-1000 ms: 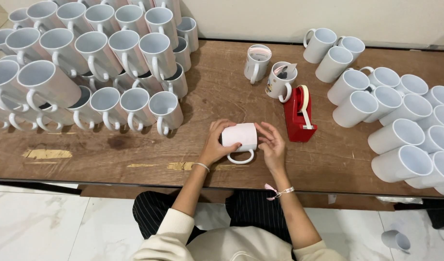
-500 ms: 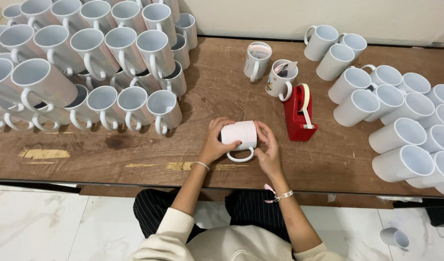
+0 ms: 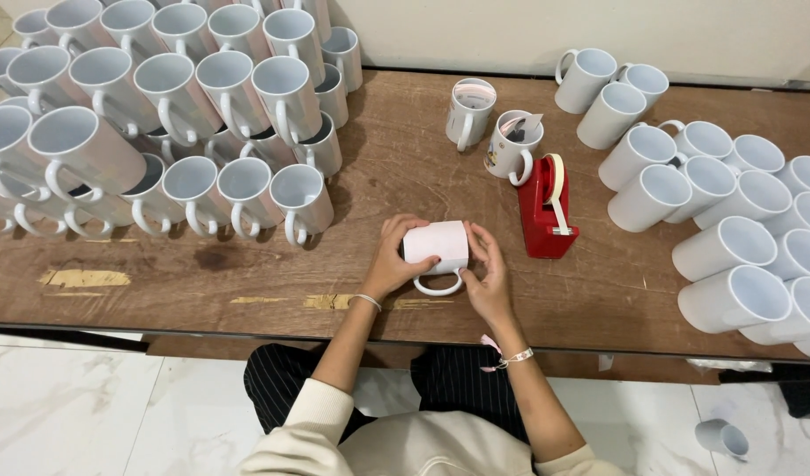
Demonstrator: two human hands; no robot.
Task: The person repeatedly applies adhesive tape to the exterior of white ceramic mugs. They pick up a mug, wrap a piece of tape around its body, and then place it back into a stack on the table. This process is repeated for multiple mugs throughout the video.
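Item in hand: one white ceramic mug wrapped in a pale sheet [image 3: 437,246], lying on its side on the brown wooden table [image 3: 423,176], handle toward the sitter. Left hand [image 3: 394,262] clasps its left end, fingers curled over the top; right hand [image 3: 490,273] presses the sheet's right edge. Step judged: smoothing the wrap flat. Adjacent: red tape dispenser [image 3: 546,207] just right; two wrapped mugs [image 3: 493,128] behind; stacked plain white mugs [image 3: 167,115] left, loose white mugs [image 3: 731,220] right.

Both hands, left [image 3: 394,263] and right [image 3: 490,275], grip white mug [image 3: 437,247] on its side over wooden table [image 3: 599,291].
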